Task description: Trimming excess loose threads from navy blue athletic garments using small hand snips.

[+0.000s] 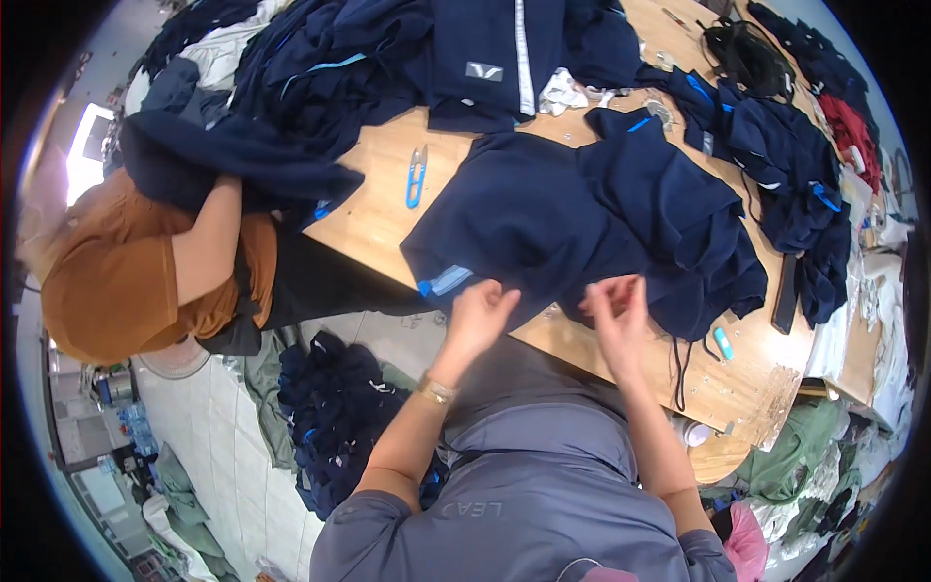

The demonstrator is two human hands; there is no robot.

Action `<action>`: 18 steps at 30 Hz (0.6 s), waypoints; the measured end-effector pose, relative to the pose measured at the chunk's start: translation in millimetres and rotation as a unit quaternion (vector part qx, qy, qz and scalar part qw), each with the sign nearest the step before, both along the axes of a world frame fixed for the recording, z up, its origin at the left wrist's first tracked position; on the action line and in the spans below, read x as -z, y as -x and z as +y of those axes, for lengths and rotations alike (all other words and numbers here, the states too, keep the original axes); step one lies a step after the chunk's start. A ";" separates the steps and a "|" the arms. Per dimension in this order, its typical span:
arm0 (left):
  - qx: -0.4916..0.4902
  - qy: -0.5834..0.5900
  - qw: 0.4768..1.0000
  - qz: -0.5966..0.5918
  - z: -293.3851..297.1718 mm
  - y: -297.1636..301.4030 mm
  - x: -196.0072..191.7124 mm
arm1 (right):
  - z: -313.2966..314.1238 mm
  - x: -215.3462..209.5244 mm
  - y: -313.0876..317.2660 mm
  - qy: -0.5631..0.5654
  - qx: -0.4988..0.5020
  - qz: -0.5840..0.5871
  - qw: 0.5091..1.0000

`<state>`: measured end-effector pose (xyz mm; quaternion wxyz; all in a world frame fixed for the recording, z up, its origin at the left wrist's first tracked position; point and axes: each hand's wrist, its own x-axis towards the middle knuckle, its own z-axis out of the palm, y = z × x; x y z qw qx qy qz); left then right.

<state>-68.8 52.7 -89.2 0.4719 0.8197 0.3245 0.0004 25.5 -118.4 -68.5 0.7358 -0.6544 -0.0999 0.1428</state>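
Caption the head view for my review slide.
Left hand and right hand at a navy garment on a wooden table, blue snips nearby.

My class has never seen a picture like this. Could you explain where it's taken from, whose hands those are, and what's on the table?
There is no robot here. A camera on a person's head looks down; its wide fisheye lens bends straight edges. The bare left hand and right hand belong to the wearer, whose forearms rise from the lower edge. Both are at the near edge of a navy garment; whether the fingers grip cloth is hard to tell. On the wooden table also lie blue-handled snips, a small turquoise object and more dark clothing. At left is another person in a brown top.
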 end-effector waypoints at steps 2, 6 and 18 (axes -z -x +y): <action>-0.018 0.090 0.993 -0.077 -30.6 -4.4 -9.2 | 7.9 7.5 8.8 0.007 -0.032 0.045 0.998; 0.091 0.092 0.971 -0.201 -73.4 -1.4 -27.0 | 1.2 13.0 8.1 0.013 -0.079 0.049 0.996; -0.196 0.574 0.786 -0.117 -53.2 -3.2 -4.8 | -10.1 17.3 6.4 -0.024 -0.046 0.056 0.997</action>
